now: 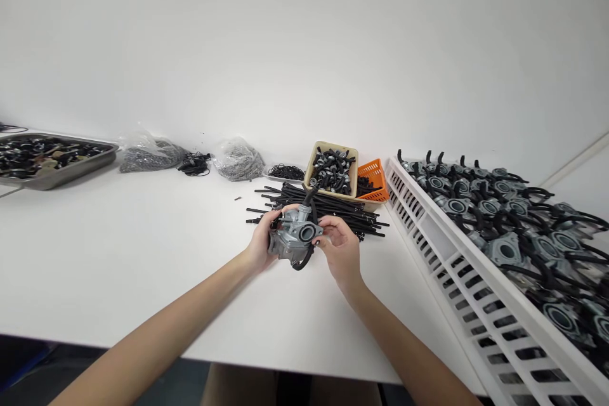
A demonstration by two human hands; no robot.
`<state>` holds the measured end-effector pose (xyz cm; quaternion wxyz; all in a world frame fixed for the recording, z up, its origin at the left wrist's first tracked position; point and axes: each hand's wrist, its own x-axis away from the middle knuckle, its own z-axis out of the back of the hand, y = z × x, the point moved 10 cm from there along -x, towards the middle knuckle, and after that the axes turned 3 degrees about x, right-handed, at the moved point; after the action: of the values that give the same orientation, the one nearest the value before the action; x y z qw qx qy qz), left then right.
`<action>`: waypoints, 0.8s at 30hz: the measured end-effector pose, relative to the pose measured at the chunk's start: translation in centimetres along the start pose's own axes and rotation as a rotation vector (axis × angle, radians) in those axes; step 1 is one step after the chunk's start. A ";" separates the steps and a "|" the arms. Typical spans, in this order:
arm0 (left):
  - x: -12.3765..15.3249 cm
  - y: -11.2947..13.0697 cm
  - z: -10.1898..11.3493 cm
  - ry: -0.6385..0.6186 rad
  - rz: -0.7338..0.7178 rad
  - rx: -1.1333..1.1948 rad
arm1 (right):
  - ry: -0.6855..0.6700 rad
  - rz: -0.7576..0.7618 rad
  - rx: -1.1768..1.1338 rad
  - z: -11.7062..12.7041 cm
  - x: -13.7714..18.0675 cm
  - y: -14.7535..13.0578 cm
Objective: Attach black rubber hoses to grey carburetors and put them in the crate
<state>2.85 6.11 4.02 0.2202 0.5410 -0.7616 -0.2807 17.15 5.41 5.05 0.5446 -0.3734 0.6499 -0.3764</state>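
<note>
A grey metal carburetor (294, 236) with black hoses on it is held above the white table (118, 254), in the middle of the view. My left hand (261, 242) wraps round its left side. My right hand (339, 248) grips its right side, fingertips by the round opening; a black hose (302, 262) curls under the body. Just behind lies a pile of straight black hose pieces (333, 210).
A beige tray (314, 162) of small black parts and an orange basket (373, 174) stand behind the hoses. A white slotted crate (442, 247) on the right holds several carburetors. Far left are a metal tray (71, 171) of parts and plastic bags (238, 160).
</note>
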 end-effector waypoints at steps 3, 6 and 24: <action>0.0 -0.8 0.5 0.031 0.073 0.003 | -0.044 0.070 -0.058 -0.4 -0.1 -0.6; 0.0 -1.9 0.8 0.024 0.177 0.014 | -0.111 0.001 -0.145 -1.2 0.0 -0.2; 0.3 -4.2 1.5 -0.083 0.359 0.014 | -0.310 -0.213 -0.243 -2.9 0.5 0.7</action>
<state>4.77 5.00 0.10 0.2313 0.3859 -0.8563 -0.2535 14.14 5.49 4.55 0.5461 -0.5561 0.5561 -0.2886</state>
